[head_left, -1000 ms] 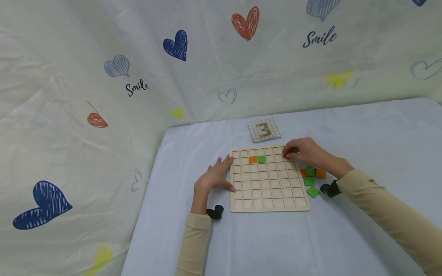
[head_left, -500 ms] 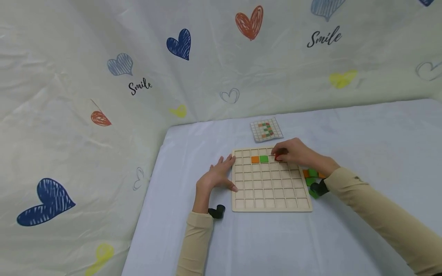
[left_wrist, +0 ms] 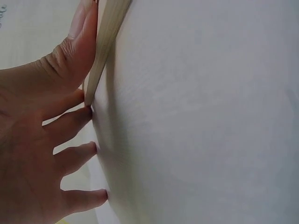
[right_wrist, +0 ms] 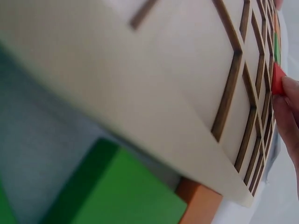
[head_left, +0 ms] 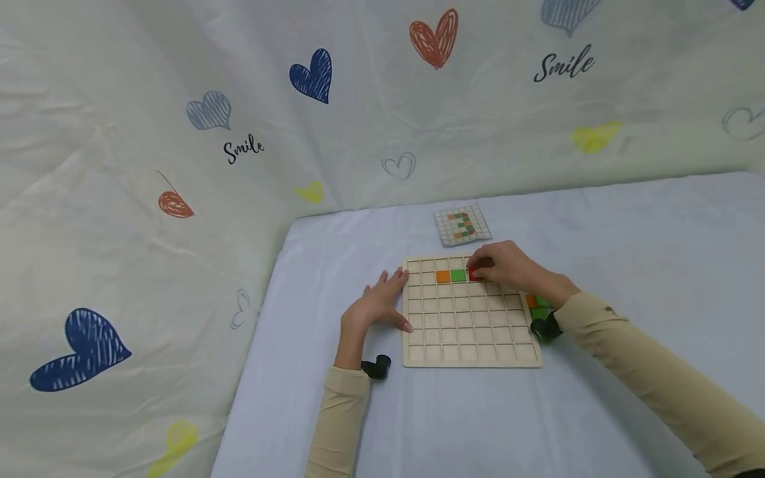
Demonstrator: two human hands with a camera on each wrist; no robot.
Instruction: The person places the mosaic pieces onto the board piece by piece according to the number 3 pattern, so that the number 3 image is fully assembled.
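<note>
A wooden grid board [head_left: 472, 318] lies flat on the cloth. In its second row from the far edge sit an orange square tile [head_left: 443, 276] and, right beside it, a green square tile [head_left: 458, 275]. My right hand [head_left: 508, 263] pinches a red tile [head_left: 473, 273] just right of the green one; the right wrist view shows this red tile [right_wrist: 277, 79] at the grid, partly covered by the fingertips. With fingers spread, my left hand [head_left: 375, 305] rests against the board's left edge. Its thumb [left_wrist: 81, 42] touches the wooden rim in the left wrist view.
A small printed pattern card [head_left: 463, 224] lies beyond the board. Loose green tiles [right_wrist: 126, 191] and an orange tile [right_wrist: 203, 203] lie by the board's right edge, partly hidden under my right wrist. A white cloth [head_left: 466, 418] covers the table.
My right hand has moved left across the board with the red tile, from near its right edge to beside the green tile, and lowered it there. The left hand stays in place.
</note>
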